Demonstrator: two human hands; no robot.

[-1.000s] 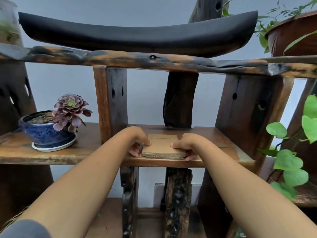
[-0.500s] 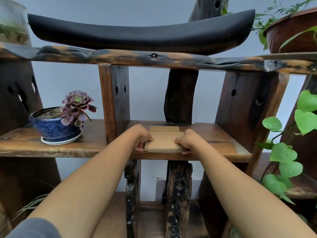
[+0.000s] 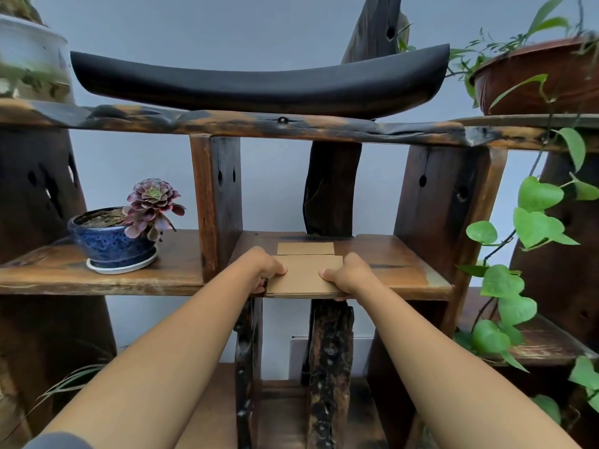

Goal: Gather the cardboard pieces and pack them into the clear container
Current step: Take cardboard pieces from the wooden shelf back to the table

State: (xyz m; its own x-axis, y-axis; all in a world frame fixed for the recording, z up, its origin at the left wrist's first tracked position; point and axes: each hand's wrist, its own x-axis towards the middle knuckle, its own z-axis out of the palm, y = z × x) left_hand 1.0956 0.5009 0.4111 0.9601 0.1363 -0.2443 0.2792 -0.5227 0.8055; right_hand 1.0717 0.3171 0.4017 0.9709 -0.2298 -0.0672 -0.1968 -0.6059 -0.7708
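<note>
A stack of flat brown cardboard pieces (image 3: pixel 304 275) lies at the front edge of the wooden middle shelf (image 3: pixel 398 270). My left hand (image 3: pixel 264 268) grips its left side, thumb on top and fingers underneath. My right hand (image 3: pixel 350 275) grips its right side the same way. One more cardboard piece (image 3: pixel 305 248) lies flat on the shelf just behind the stack, touched by neither hand. No clear container is in view.
A blue pot with a purple succulent (image 3: pixel 113 241) stands on the shelf to the left. Wooden uprights (image 3: pixel 215 205) flank the bay. A black curved dish (image 3: pixel 259 82) sits on the upper shelf. Green vine leaves (image 3: pixel 534 222) hang at right.
The stack has slid toward me to the shelf's front edge, held by both hands, baring more of the piece behind it. The view has shifted down and back slightly.
</note>
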